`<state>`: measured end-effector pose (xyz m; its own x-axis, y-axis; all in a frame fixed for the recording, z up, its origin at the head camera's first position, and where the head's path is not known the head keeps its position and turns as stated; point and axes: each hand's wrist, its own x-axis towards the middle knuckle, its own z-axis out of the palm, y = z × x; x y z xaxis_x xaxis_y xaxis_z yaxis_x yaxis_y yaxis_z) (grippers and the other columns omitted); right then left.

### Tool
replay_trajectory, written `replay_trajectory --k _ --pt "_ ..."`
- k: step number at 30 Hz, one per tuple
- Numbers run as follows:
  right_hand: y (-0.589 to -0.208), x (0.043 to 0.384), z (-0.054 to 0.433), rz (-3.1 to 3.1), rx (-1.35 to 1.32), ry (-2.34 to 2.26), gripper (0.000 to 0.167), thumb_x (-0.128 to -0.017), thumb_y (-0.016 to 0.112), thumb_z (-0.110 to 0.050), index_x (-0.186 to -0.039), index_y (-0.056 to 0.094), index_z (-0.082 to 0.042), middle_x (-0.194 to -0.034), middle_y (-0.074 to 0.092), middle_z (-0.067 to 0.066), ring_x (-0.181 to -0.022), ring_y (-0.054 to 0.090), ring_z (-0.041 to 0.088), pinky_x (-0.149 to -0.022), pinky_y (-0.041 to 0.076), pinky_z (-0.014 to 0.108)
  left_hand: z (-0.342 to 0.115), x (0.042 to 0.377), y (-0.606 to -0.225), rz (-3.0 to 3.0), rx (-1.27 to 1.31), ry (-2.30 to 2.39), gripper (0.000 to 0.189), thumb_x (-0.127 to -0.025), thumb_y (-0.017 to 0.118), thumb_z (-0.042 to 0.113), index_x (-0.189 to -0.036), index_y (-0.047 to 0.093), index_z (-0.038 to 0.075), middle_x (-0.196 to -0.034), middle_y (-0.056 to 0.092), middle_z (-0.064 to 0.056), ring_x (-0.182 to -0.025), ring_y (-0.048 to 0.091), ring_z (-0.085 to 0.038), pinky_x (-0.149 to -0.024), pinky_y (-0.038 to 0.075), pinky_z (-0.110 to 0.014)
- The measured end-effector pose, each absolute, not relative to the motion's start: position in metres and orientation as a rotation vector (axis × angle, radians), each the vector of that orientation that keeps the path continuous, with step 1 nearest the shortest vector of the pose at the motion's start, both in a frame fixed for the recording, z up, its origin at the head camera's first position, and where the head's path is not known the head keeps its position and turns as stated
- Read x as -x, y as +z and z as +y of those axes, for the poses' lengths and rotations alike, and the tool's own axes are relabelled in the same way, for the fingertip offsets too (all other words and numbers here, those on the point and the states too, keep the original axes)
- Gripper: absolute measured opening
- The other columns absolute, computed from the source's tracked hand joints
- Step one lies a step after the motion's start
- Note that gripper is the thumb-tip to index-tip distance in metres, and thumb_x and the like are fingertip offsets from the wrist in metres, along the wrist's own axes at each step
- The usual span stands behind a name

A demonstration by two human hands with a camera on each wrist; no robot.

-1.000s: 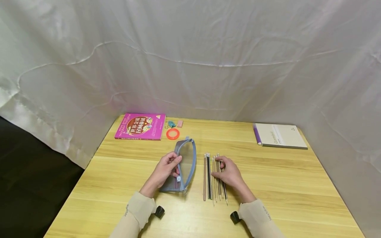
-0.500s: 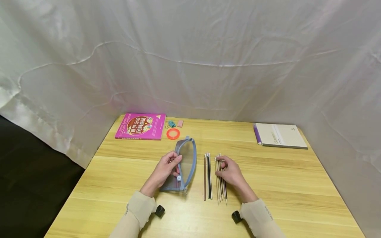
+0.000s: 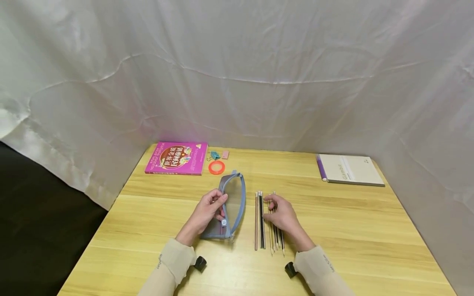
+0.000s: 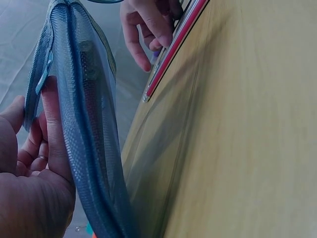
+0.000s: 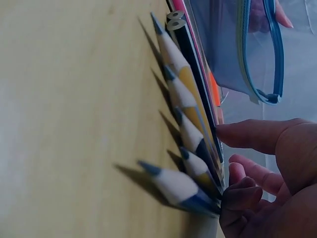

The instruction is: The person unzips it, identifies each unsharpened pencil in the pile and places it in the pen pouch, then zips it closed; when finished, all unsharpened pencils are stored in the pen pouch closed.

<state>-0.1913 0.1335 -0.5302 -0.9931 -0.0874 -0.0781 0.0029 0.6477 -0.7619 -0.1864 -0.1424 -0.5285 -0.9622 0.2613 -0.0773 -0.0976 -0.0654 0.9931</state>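
In the head view my left hand (image 3: 206, 210) pinches the zipped edge of a blue mesh pencil case (image 3: 217, 231), whose mouth gapes to the right. The left wrist view shows thumb and fingers on the zip side of the case (image 4: 74, 99). My right hand (image 3: 284, 214) lies over the pencils, thumb and forefinger extended, the other fingers curled. Its fingertips are at the dark unsharpened pencils (image 3: 262, 228), beside a red pencil (image 3: 256, 230). Several sharpened pencils (image 5: 181, 96) lie in a separate group, partly under this hand.
Behind the case are a roll of red tape (image 3: 222, 166), a teal binder clip (image 3: 214, 155), a pink eraser (image 3: 225, 154) and a pink book (image 3: 194, 160). A notebook (image 3: 355, 168) with a purple marker (image 3: 321, 167) lies at the back right.
The sharpened pencils slid right, apart from the unsharpened ones. My right hand then shifted back left towards the dark pencils. The left hand keeps its hold on the pencil case.
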Motion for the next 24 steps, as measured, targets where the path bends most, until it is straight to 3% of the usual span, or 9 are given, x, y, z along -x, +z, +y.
replay_trajectory --k 8,18,24 --pt "-0.5303 0.1913 0.1350 2.745 0.043 -1.263 0.060 -0.073 0.083 0.004 -0.129 0.067 -0.009 -0.093 0.063 0.003 -0.079 0.054 0.017 -0.075 0.050 0.031 -0.1434 0.1866 -0.5293 1.963 -0.165 2.132 0.037 -0.107 0.060 0.027 -0.105 0.049 -0.009 -0.071 0.056 -0.002 -0.055 0.057 -0.011 -0.049 0.056 -0.023" --pt "-0.5253 0.1870 0.1301 2.777 0.085 -1.247 0.059 -0.077 0.087 -0.003 -0.132 0.066 -0.006 -0.091 0.070 0.002 -0.084 0.062 0.019 -0.098 0.052 0.052 -0.1435 0.1876 -0.5297 1.966 -0.160 2.131 0.033 -0.107 0.060 0.028 -0.101 0.051 -0.003 -0.072 0.056 -0.002 -0.057 0.058 -0.011 -0.049 0.057 -0.023" --pt "-0.5256 0.1862 0.1260 2.800 0.077 -1.191 0.060 -0.079 0.088 -0.007 -0.134 0.065 -0.005 -0.086 0.070 -0.002 -0.077 0.061 0.014 -0.096 0.055 0.050 -0.1434 0.1871 -0.5301 1.967 -0.162 2.129 0.028 -0.107 0.060 0.028 -0.097 0.052 0.004 -0.072 0.056 -0.003 -0.058 0.058 -0.012 -0.048 0.057 -0.024"
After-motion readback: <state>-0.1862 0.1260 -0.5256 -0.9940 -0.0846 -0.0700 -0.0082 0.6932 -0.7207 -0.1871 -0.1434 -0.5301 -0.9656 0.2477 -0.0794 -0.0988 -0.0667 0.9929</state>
